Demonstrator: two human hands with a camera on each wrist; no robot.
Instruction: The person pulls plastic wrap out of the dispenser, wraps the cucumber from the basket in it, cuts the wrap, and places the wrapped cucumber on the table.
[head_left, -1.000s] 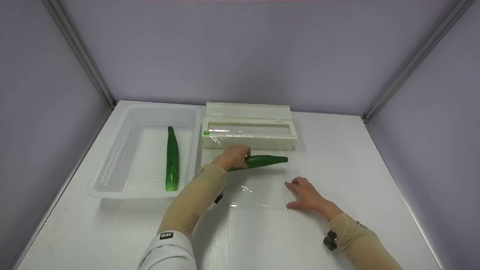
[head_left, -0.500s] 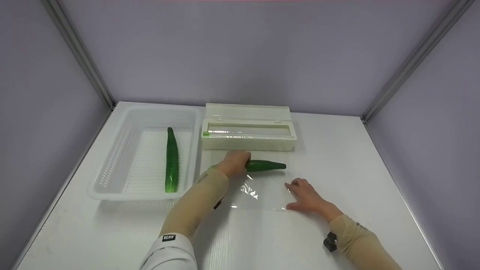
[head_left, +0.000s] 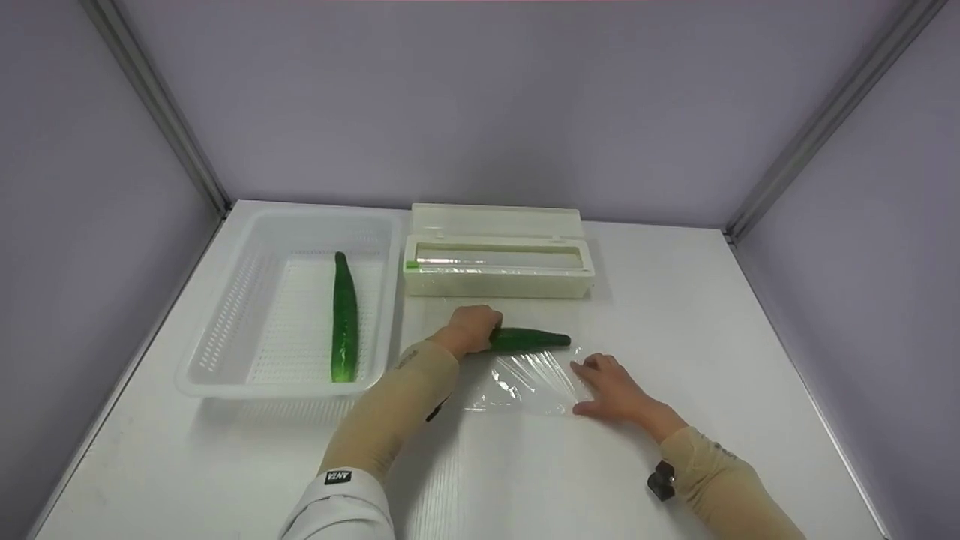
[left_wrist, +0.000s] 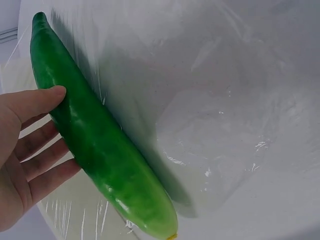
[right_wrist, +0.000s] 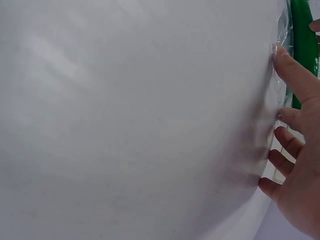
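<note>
The left hand grips the firm, smooth cucumber at its end, while the right hand, fingers flat, pins the flimsy, clingy film beside it.

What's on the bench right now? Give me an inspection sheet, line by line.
Surface: white table, lit evenly.
Job's things: cucumber lying on a sheet of cling film; cling film dispenser behind, lid open.
Clutter: white basket with a second cucumber inside.
Grippers: left hand holds the cucumber; right hand rests flat on the film's edge.
Cables: nothing seen.
Surroundings: lilac walls with metal corner posts.
</note>
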